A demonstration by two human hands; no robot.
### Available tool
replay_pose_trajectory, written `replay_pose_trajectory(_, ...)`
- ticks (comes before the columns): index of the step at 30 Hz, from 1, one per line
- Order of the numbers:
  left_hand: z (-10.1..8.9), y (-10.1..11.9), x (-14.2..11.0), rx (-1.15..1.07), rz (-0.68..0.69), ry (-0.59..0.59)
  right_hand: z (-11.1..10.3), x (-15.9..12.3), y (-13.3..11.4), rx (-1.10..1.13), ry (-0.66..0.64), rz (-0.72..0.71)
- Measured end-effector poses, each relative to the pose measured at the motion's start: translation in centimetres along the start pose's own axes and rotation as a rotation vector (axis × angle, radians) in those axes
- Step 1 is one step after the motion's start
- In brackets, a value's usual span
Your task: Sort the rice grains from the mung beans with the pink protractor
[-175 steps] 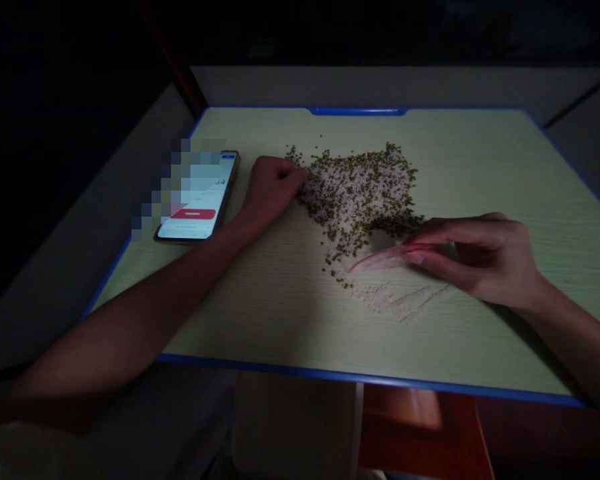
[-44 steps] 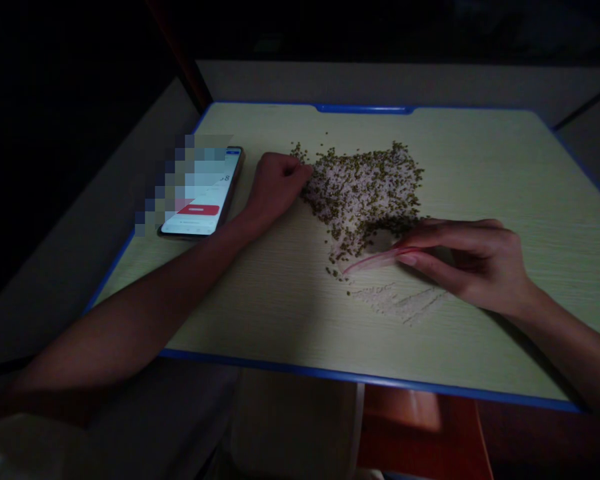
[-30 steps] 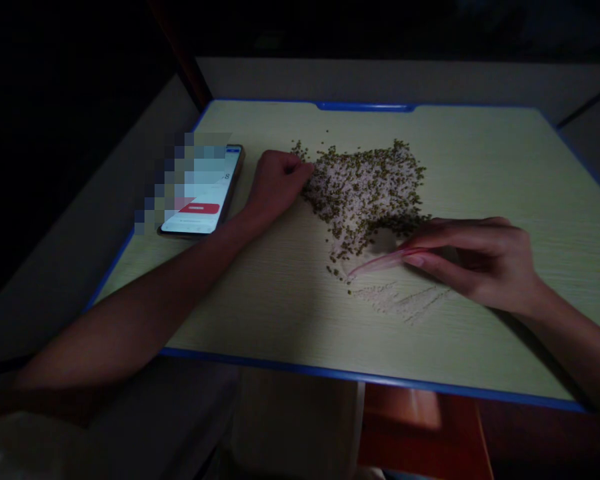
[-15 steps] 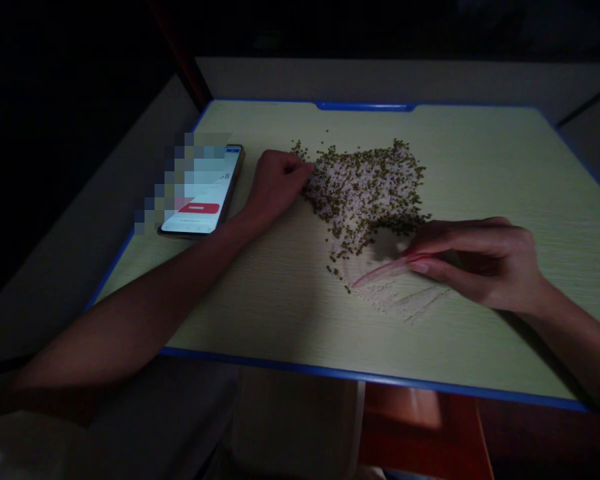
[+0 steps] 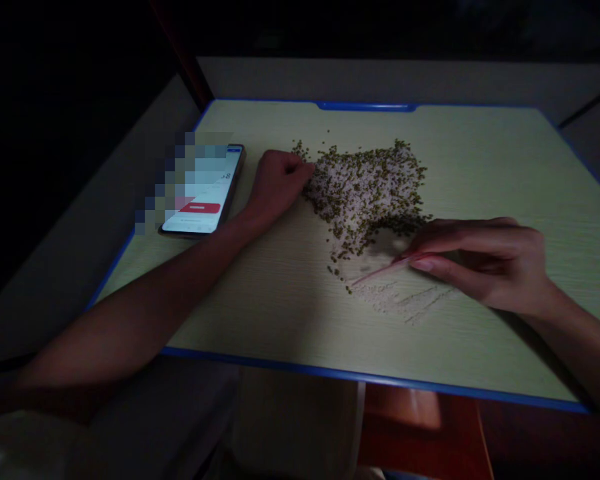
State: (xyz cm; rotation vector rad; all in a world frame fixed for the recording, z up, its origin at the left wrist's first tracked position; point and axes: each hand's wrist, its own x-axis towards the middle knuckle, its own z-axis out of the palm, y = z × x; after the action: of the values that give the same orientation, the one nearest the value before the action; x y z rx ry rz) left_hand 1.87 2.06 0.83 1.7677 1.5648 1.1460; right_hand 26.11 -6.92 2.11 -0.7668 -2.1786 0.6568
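A spread-out pile of small green beans mixed with white, rice-like grains [image 5: 365, 187] lies on the table. At its left edge rests my left hand [image 5: 283, 177], fingers curled and thumb against the index finger; whatever they might hold is hidden. My right hand [image 5: 485, 260], near the pile's front right side, pinches a thin, pinkish, see-through strip [image 5: 380, 272] between thumb and fingers. The strip slants down to the left, its tip close to a few stray beans [image 5: 349, 289]. Pale grains [image 5: 405, 303] lie in a thin scatter below the strip.
A phone [image 5: 207, 200] with a lit screen, partly pixelated, lies left of my left hand. The pale wooden tabletop [image 5: 260, 300] has a blue rim and a blue raised piece [image 5: 365, 107] at its far edge. Under the near edge stands something orange-red [image 5: 420, 427].
My right hand has shifted very slightly right, and the strip has turned so it looks narrower. My left hand and the pile look the same.
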Motion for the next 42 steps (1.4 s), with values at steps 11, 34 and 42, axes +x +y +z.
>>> replay_pose_trajectory(11,0.1,-0.6,0.2,-0.01,0.035,-0.026,-1.9,3.1,-0.5,0.067,-0.155,0.08)
replay_pose_trajectory(34,-0.1,-0.5,0.1,-0.017,0.035,-0.067,0.4,3.0,-0.2,0.022,-0.079,-0.042)
replay_pose_trajectory(42,-0.1,-0.6,0.2,-0.03,0.025,-0.067,0.7,3.0,0.5,0.038,-0.119,-0.014)
